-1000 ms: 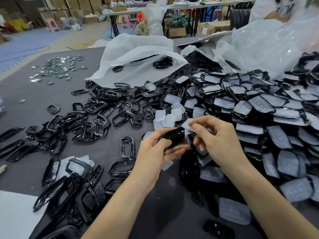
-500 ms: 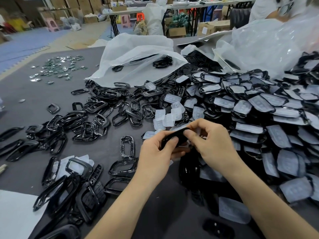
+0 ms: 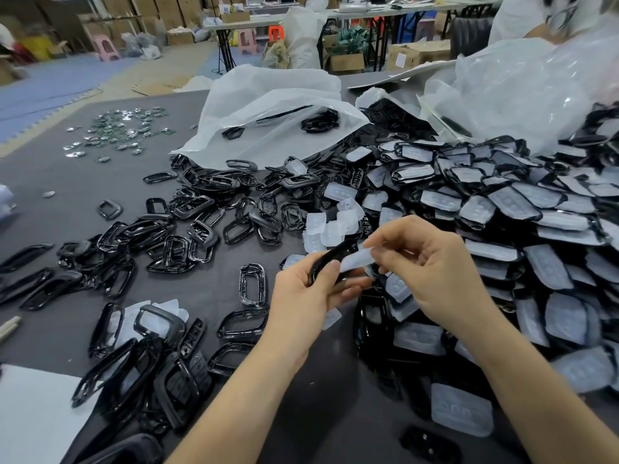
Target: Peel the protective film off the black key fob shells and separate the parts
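**Now, a strip of film between two hands**

Head view: close together above the dark bench (image 3: 50, 182), both hands are busy with one key fob shell (image 3: 330, 257). The left hand (image 3: 311, 289) grips the black shell, thumb laid across its near side and fingers curled under it. The right hand (image 3: 432, 272) pinches a pale, cloudy piece of film (image 3: 358, 261) between thumb and forefinger. The film runs from those fingertips to the shell's upper end. Whether it has come fully free of the shell cannot be told.

Just behind the hands lie loose pieces of film (image 3: 331, 226). To the right rises a large pile of shells (image 3: 502, 209), most with film on them. To the left, black frames (image 3: 187, 229) are scattered over the bench, some stacked on each other. A white plastic bag (image 3: 268, 105) lies open beyond them with a few black parts inside. Small shiny metal bits (image 3: 124, 128) are spread at the far left. A white sheet (image 3: 30, 413) covers the near left corner.
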{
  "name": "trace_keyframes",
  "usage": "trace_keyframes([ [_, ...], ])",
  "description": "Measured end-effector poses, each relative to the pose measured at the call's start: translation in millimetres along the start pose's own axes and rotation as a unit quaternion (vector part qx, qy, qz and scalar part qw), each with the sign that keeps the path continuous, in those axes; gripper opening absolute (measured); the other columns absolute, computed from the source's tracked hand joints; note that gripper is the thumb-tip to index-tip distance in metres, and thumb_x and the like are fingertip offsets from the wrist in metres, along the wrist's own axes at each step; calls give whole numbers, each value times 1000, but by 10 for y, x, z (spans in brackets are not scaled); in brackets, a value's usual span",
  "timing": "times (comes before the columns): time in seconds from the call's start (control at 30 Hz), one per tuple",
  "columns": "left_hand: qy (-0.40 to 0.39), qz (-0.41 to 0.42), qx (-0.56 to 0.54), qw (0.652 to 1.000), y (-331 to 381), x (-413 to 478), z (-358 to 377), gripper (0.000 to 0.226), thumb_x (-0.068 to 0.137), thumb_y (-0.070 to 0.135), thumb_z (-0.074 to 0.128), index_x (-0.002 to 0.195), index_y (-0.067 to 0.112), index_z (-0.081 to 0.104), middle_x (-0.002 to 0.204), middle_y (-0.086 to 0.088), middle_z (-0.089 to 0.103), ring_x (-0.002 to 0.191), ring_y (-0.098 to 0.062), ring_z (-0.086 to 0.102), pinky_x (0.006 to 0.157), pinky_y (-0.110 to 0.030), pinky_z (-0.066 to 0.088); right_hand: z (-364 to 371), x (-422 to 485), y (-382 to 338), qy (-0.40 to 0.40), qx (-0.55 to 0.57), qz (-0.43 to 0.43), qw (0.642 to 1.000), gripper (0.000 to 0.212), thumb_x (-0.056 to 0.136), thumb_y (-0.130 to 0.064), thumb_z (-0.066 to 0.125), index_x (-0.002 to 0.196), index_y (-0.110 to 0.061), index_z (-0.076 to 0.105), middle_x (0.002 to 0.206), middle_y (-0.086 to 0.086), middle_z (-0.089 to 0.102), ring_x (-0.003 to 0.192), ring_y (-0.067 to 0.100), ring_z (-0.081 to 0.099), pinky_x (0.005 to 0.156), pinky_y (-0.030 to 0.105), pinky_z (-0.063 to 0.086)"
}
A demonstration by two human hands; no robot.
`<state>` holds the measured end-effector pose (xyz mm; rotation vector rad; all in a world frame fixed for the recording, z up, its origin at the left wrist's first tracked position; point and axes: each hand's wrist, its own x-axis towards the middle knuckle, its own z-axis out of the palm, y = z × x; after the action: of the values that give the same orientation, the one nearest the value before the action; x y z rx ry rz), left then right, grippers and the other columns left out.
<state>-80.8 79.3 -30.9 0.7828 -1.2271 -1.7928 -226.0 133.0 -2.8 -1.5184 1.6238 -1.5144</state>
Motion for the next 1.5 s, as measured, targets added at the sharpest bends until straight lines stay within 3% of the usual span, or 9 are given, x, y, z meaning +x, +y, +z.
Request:
trace_keyframes([
  [0.17,-12,11,12,1000,-7,9,-5,22,99,-1,46,107,4,66,94,-10,75,81,-24,74,68,-20,56,-12,-5,-39,-44,48,15,998,23,86,3,64,84,-19,73,77,1,70,75,19,67,73,28,54],
  [0.33,-43,13,15,999,-17,5,26,16,88,8,61,102,12,68,87,-4,76,77,-17,73,65,-18,55,48,0,-5,-8,55,42,998,22,83,6,66,78,-15,68,67,-6,67,62,4,60,60,14,49],
  [0.47,-80,13,17,997,-18,-2,36,33,75,23,66,108,20,66,91,-3,76,81,-17,73,69,-17,55,103,-21,13,37,54,46,997,25,82,7,64,76,-16,66,68,-3,68,59,3,59,55,11,47],
  [0.63,-91,6,22,996,-50,12,17,37,84,2,64,114,23,61,98,0,75,88,-13,71,75,-18,55,126,-39,34,55,20,41,997,26,82,6,63,76,-19,64,71,1,66,61,19,63,53,20,53],
  [0.73,-104,10,64,992,-58,8,5,51,86,-13,60,120,25,60,102,-1,74,92,-14,70,81,-22,55,119,-44,36,64,-28,31,997,22,82,3,65,78,-19,64,70,-2,66,58,19,64,57,29,56],
  [1.03,-115,18,98,988,-21,-20,17,60,80,-15,67,130,17,56,105,-4,73,96,-16,70,88,-25,54,129,-39,50,82,-59,22,995,23,80,3,67,78,-19,64,72,-3,66,61,12,62,62,33,57],
  [1.2,-115,11,94,989,-4,-21,10,58,78,-10,70,126,21,59,102,-2,74,95,-15,71,83,-21,53,124,-29,59,88,-59,27,994,23,80,2,69,79,-21,63,69,-5,64,61,7,59,60,26,55],
  [1.33,-107,15,91,990,-7,-17,13,48,84,-6,66,119,26,61,98,-2,75,102,-25,69,86,-25,55,128,-36,65,82,-53,27,995,19,81,1,69,81,-17,63,70,-4,64,62,6,58,58,21,53],
  [1.5,-102,-3,37,994,-30,-12,4,38,93,-9,52,122,13,60,92,-6,73,91,-21,71,79,-22,56,100,-28,69,67,-61,35,995,22,79,-1,71,81,-21,63,68,-5,63,61,3,57,60,11,46],
])
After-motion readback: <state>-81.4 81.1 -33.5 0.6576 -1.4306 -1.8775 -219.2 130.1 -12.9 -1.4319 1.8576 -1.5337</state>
